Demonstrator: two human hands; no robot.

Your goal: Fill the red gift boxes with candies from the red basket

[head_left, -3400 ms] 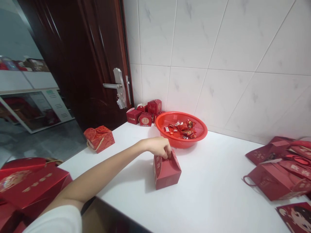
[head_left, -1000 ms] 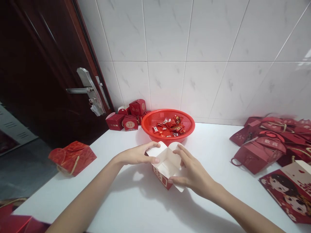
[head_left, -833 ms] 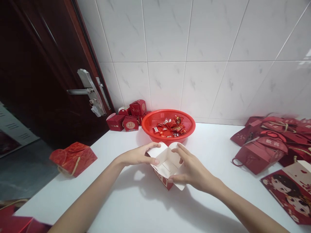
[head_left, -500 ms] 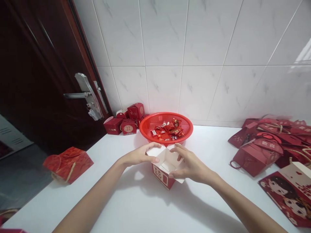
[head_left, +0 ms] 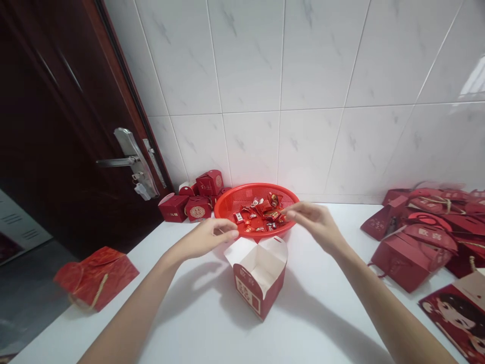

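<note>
Left hand (head_left: 208, 237), fingers parted, hovers by the open box (head_left: 273, 293); right hand (head_left: 318, 225) reaches over the basket (head_left: 224, 203), its grip unclear

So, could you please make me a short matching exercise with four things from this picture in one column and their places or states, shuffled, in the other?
Column one
1. Red basket
2. Cardboard box
3. Door handle
4. Right hand

Column two
A. Silver, on the dark door
B. Fingers at the right-hand side of the basket
C. Near the wall, with wrapped sweets in it
D. Standing with its flaps open, white inside

Right pairs: 1-C, 2-D, 3-A, 4-B
</note>
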